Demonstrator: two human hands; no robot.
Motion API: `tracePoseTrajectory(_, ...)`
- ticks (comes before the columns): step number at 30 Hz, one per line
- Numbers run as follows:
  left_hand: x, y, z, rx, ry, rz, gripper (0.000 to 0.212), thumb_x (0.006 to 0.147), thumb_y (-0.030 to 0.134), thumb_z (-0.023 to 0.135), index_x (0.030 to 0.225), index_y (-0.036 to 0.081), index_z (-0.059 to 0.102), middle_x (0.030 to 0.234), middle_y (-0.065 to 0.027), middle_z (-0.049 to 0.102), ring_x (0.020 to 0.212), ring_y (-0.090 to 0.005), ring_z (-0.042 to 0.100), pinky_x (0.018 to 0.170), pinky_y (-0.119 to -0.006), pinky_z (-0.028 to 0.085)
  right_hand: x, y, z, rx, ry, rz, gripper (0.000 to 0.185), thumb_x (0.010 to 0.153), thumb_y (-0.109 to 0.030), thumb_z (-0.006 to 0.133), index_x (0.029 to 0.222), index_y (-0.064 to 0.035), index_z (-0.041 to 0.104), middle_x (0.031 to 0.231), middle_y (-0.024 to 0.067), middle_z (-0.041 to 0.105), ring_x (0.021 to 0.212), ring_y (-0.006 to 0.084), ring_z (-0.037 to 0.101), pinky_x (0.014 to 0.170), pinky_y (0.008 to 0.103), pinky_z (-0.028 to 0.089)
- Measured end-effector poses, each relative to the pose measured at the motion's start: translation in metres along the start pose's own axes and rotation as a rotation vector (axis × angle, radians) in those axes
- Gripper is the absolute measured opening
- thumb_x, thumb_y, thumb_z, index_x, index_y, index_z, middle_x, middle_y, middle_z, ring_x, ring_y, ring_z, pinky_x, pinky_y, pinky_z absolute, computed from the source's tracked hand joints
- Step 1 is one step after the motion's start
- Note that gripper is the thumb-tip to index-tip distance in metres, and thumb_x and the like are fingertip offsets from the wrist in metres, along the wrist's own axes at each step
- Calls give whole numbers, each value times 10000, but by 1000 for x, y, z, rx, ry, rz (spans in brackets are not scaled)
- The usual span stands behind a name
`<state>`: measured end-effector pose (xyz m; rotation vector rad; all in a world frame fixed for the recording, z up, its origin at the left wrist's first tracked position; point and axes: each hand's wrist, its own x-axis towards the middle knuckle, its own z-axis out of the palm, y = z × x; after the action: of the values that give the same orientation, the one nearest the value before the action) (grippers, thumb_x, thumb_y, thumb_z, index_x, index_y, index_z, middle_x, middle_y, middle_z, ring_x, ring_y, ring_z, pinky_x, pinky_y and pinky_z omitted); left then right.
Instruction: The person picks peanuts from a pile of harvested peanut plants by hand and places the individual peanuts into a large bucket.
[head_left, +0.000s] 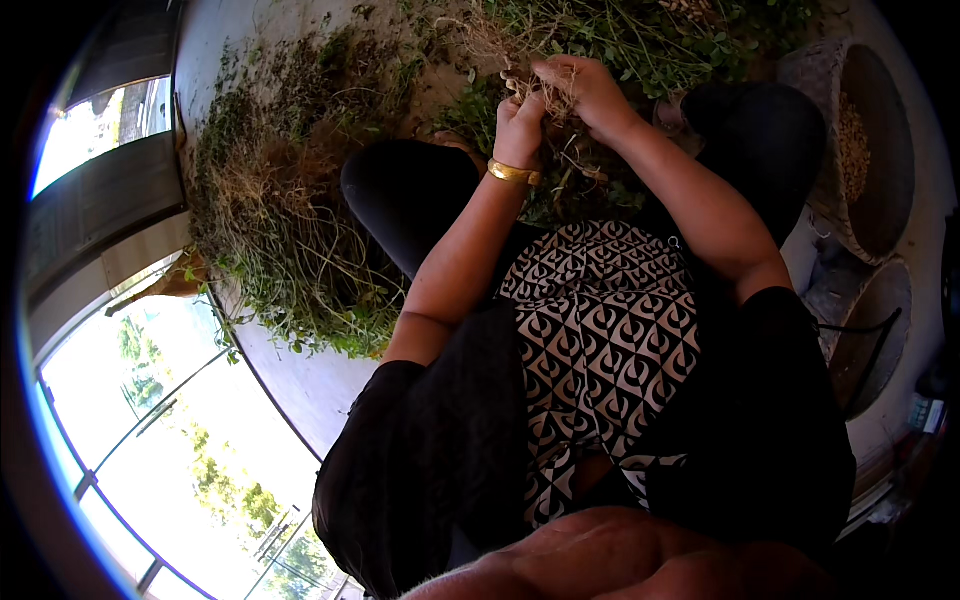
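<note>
Between my two hands is a bunch of peanut plant roots (556, 94) with a few pale pods (512, 81) showing at its left side. My left hand (521, 127), with a gold-coloured bracelet (513, 172) at the wrist, is closed on the lower left of the roots. My right hand (589, 90) grips the roots from the right, its fingers bent over them. The fingertips of both hands are partly hidden by the root strands. Green stems and leaves (585, 196) hang below the hands, between my knees.
A large heap of uprooted plants (300, 202) lies on the floor at left. More leafy plants (652, 41) are spread beyond my hands. At right, a basket (840, 217) tipped towards me holds peanuts (853, 150); a second container (874, 345) stands nearer. My bent knees flank the work area.
</note>
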<state>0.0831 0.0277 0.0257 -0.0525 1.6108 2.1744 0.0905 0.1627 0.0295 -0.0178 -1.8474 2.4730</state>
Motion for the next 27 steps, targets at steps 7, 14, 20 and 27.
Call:
tracePoseTrajectory(7, -16, 25, 18, -198, -36, -165, 153, 848, 152, 508, 828, 32, 602, 723, -19, 591, 577, -107, 539, 464, -257, 428, -4, -15, -5, 404, 19, 197, 372, 893, -339, 609, 1037, 3, 634, 882, 62, 650, 729, 108, 617, 631, 267, 503)
tracePoseTrajectory(14, -12, 20, 1, -133, -68, -137, 216, 865, 229, 525, 917, 35, 605, 811, -41, 618, 638, -123, 569, 518, -248, 451, 7, -7, -9, 35, -32, 119, 364, 888, -366, 608, 933, -6, 636, 642, 19, 593, 551, 113, 564, 493, 284, 449)
tracePoseTrajectory(20, 0, 4, 1, 4, 84, -82, 173, 893, 204, 523, 904, 44, 588, 781, -23, 602, 592, -123, 552, 505, -252, 439, 4, -6, -7, -626, 36, -256, 358, 847, -334, 663, 823, 21, 623, 547, 118, 506, 467, 130, 454, 464, 321, 368)
tracePoseTrajectory(27, -13, 18, 33, -23, 158, -180, 159, 862, 210, 531, 793, 70, 557, 681, 4, 537, 528, -119, 471, 515, -261, 398, 15, 7, -1, 60, 261, -132, 311, 874, -316, 632, 807, -13, 618, 626, 64, 573, 462, 144, 491, 428, 296, 373)
